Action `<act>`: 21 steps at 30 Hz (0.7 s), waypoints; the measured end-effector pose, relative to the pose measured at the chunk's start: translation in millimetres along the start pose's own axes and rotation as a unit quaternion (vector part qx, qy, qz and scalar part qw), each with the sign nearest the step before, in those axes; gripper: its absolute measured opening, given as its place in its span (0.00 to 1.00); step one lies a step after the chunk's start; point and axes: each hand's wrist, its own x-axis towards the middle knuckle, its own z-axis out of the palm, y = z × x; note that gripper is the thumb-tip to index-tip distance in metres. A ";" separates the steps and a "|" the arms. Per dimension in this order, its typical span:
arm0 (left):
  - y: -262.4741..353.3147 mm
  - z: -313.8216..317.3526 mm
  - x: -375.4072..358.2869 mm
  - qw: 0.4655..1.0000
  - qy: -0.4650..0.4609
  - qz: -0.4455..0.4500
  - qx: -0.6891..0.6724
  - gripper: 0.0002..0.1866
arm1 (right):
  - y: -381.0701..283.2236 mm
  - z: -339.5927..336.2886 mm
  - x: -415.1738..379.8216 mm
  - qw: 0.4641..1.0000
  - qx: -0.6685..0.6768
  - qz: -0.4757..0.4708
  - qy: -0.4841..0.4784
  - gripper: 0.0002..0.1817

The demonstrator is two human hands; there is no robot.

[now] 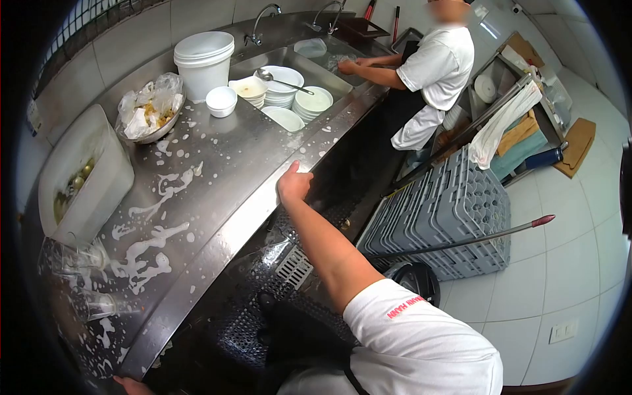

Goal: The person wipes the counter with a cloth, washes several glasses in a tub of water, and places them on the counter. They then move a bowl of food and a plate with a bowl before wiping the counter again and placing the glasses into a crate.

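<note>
My right hand [294, 184] rests on the front rim of the steel counter [217, 243], fingers curled against the edge and thumb out to the side. At the bottom left, only part of my left hand [131, 386] shows, touching the same rim; most of its fingers are hidden. Clear drinking glasses [99, 304] lie on the counter nearest that hand, amid white suds [148, 253]. Beyond my right hand stand stacked white plates [315, 100], white bowls [222, 100] and a metal ladle [280, 81] lying across the stacks.
A white tub [112, 151] with round greenish things stands on the left, beside a bowl of food waste [155, 112] and a white bucket [205, 66]. At the far sink [342, 49], a co-worker [434, 66] has both hands over the basin. Grey glass racks [434, 210] and a pole [461, 240] are right.
</note>
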 end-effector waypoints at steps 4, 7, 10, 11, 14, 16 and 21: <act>2.4 0.5 5.0 0.998 -0.052 -0.035 -0.022 0.30 | -2.6 -0.9 -2.0 1.000 0.006 0.008 0.004 0.36; 30.4 9.2 12.9 0.897 0.191 -0.335 -0.217 0.40 | 0.0 1.1 1.2 1.000 -0.006 -0.001 0.002 0.37; 8.9 0.4 -0.9 0.991 0.049 -0.120 -0.034 0.38 | 2.1 2.8 3.7 1.000 -0.005 -0.006 0.001 0.37; 6.1 -1.2 -3.6 0.994 0.041 -0.098 -0.021 0.38 | 1.7 2.3 3.4 1.000 -0.004 -0.004 0.001 0.37; 0.1 -0.7 -6.1 0.997 0.040 -0.063 -0.003 0.36 | 0.6 1.9 2.7 1.000 -0.002 0.000 0.003 0.36; -2.1 -0.9 -8.6 0.998 0.044 -0.045 0.007 0.35 | 1.2 2.8 3.6 1.000 -0.001 0.000 0.004 0.36; -3.4 -3.0 -13.3 0.998 0.052 -0.008 0.031 0.32 | 1.3 2.9 5.6 1.000 0.004 -0.003 0.003 0.36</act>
